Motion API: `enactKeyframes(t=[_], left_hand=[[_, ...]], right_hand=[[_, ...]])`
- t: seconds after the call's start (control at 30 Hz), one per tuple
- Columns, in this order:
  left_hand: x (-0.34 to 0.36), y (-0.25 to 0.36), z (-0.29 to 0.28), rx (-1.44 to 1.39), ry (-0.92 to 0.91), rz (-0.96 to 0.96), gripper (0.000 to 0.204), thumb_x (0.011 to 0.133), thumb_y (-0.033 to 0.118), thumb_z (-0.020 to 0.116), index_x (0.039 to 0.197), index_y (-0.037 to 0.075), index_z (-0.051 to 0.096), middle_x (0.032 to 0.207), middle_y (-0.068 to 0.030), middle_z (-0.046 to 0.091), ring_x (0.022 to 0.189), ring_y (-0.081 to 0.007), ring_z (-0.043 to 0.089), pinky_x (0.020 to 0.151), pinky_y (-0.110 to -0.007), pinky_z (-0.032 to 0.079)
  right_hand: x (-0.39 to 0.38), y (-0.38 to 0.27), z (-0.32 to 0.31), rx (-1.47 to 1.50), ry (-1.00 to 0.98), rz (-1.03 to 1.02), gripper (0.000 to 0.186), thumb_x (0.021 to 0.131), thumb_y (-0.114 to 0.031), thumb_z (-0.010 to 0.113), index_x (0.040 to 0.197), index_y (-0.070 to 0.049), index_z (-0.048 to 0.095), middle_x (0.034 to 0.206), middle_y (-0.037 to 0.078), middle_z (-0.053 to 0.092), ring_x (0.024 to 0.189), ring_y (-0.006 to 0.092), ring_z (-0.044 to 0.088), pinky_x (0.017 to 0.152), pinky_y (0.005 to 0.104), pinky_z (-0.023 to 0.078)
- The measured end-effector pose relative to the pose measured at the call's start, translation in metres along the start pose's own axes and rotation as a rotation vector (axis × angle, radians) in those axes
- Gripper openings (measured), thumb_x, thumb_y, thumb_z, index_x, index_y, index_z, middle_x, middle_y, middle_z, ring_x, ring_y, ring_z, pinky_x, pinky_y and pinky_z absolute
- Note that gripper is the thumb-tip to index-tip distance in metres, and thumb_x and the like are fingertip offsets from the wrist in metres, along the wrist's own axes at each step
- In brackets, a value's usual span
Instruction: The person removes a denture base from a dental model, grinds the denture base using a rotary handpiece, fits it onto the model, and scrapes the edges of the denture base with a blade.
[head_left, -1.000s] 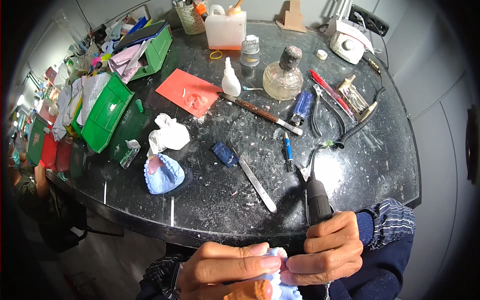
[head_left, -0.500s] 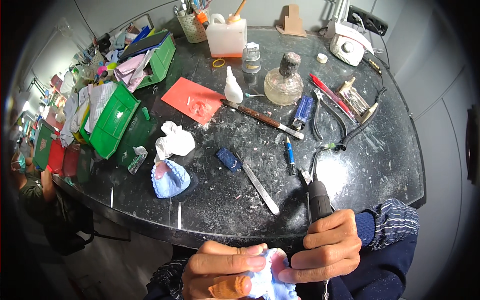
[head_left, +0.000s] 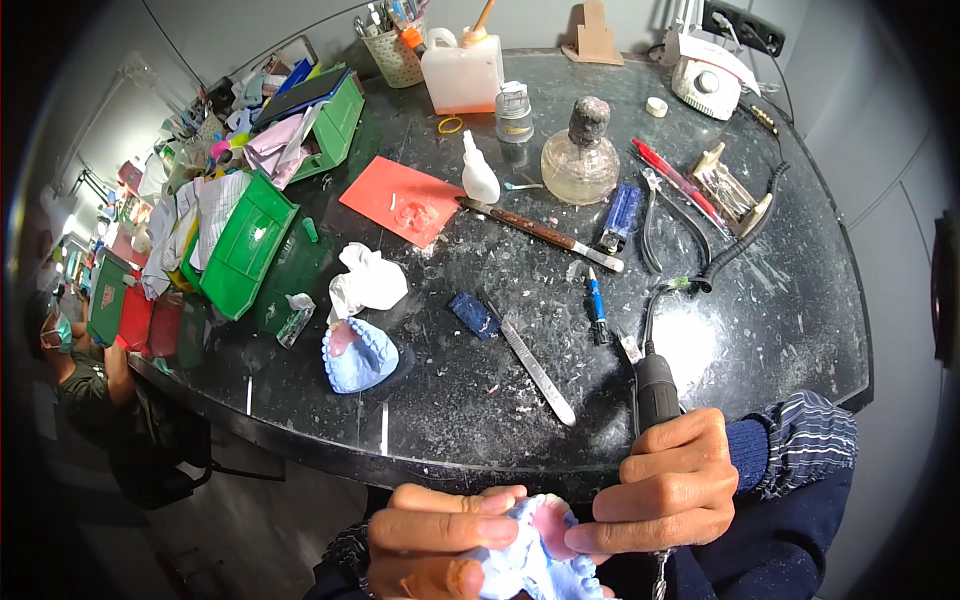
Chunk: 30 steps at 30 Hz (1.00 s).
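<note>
My left hand [head_left: 430, 530], an orange-brown cover on one finger, grips a pale blue dental cast [head_left: 520, 565] with a pink plate [head_left: 550, 525] inside its tooth arch, at the bottom centre. My right hand [head_left: 665, 490] is closed round a black rotary handpiece [head_left: 657, 385], its metal shaft pointing down below the fingers; its fingertips touch the pink plate. Behind them lie a second blue cast with a pink plate [head_left: 365, 365], a metal scalpel handle [head_left: 540, 370] and a dark blue block [head_left: 473, 315].
On the dark bench [head_left: 800, 330]: crumpled tissue [head_left: 370, 280], red sheet [head_left: 380, 190], wooden-handled knife [head_left: 530, 230], pliers [head_left: 680, 230], glass burner [head_left: 578, 165], white bottle [head_left: 480, 175], plastic jug [head_left: 460, 75], white control unit [head_left: 705, 85], green bins [head_left: 245, 255]. A co-worker [head_left: 90, 380] sits at left.
My left hand has tilted the cast, so more pink plate shows. My right hand moved slightly rightward with the handpiece. The whole view shifted a little as the camera moved.
</note>
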<state>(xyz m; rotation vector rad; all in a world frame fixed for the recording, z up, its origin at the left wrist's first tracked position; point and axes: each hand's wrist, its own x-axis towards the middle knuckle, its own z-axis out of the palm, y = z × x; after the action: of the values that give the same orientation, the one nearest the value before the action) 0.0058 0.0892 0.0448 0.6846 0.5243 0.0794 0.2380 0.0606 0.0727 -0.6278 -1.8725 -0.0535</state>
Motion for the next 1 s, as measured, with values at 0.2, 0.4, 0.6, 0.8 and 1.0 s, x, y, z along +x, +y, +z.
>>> enactKeyframes(t=[0.2,0.4,0.6,0.8,1.0], left_hand=[[0.009,0.088,0.037,-0.340,-0.295,-0.358,0.076,0.066,0.048,0.066,0.122,0.005,0.037,0.109,-0.0124,0.051,0.089,-0.0172,0.050,0.074,-0.032,0.041],[0.013,0.070,0.024,-0.376,-0.333,-0.300,0.078,0.065,0.051,0.067,0.122,0.006,0.038,0.110,-0.0119,0.050,0.092,-0.0182,0.050,0.075,-0.033,0.042],[0.009,0.063,0.023,-0.392,-0.286,-0.266,0.080,0.063,0.055,0.067,0.121,0.007,0.039,0.111,-0.0114,0.050,0.094,-0.0193,0.050,0.076,-0.034,0.043],[0.013,0.058,0.020,-0.404,-0.234,-0.249,0.082,0.062,0.058,0.067,0.121,0.008,0.040,0.112,-0.0110,0.050,0.096,-0.0203,0.050,0.076,-0.035,0.044],[0.003,0.050,0.018,-0.413,-0.003,-0.184,0.084,0.060,0.062,0.068,0.120,0.009,0.042,0.113,-0.0105,0.050,0.099,-0.0214,0.051,0.077,-0.036,0.044]], right_hand=[[-0.002,-0.001,0.002,-0.051,0.036,0.058,0.018,0.069,-0.019,0.074,0.082,-0.008,0.070,0.067,-0.003,0.056,0.041,0.0019,0.042,0.036,0.0156,0.023],[-0.002,0.001,-0.003,-0.119,-0.092,0.032,0.018,0.070,-0.018,0.071,0.086,-0.009,0.071,0.064,-0.005,0.053,0.039,0.0001,0.036,0.036,0.0166,0.018],[-0.001,0.002,0.001,-0.101,-0.092,0.018,0.020,0.070,-0.018,0.070,0.088,-0.010,0.071,0.063,-0.005,0.052,0.039,-0.0004,0.035,0.036,0.0165,0.017],[-0.004,-0.002,0.000,-0.154,-0.079,0.059,0.023,0.068,-0.023,0.072,0.089,-0.013,0.071,0.063,-0.007,0.051,0.039,-0.0005,0.034,0.036,0.0161,0.017],[-0.005,0.001,0.003,-0.121,-0.050,-0.027,0.027,0.073,-0.015,0.058,0.097,-0.005,0.065,0.074,-0.003,0.058,0.040,-0.0005,0.038,0.038,0.0173,0.019]])
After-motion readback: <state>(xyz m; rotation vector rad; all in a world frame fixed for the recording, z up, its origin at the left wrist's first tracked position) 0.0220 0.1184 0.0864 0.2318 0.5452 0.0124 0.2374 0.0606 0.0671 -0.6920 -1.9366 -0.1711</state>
